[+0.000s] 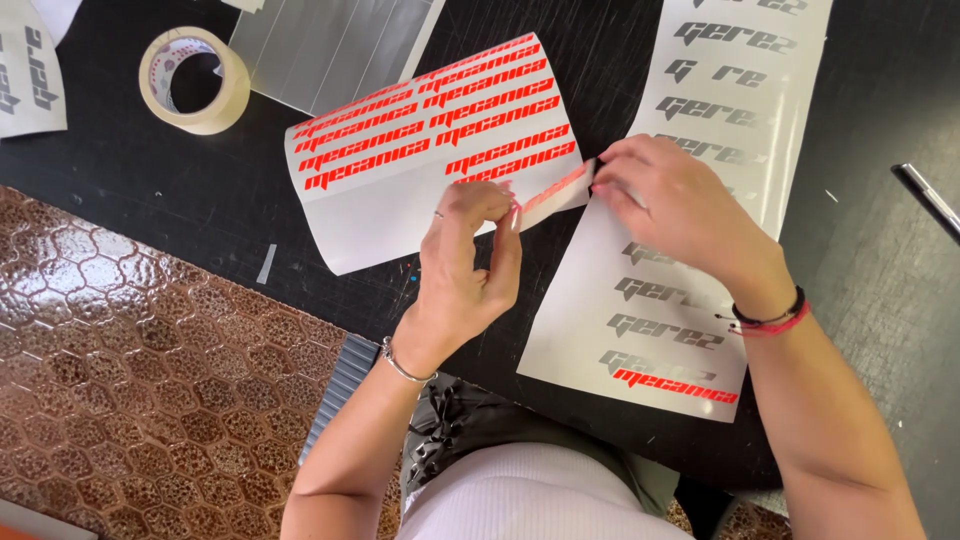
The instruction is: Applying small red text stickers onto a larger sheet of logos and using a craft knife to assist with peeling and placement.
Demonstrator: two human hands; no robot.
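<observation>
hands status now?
Left hand: closed, pinching one end of a small orange-lettered sticker strip.
Right hand: closed, pinching its other end.

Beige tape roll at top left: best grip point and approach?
Pinch the wall of the beige masking-tape roll from above, one finger in the open core, thumb outside. It lies flat on the black table, hole up, with bare surface around its near side.

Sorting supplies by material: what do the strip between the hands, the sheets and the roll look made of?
Strip: thin flexible film, probably vinyl decal with backing; it bends between left hand and right hand.
Red-lettered sheet and grey-lettered sheet: glossy white liner with cut vinyl letters, seemingly; the red one curls.
Tape roll: beige, matte, looks like paper masking tape.
Work surface: black cutting mat, probably.
</observation>
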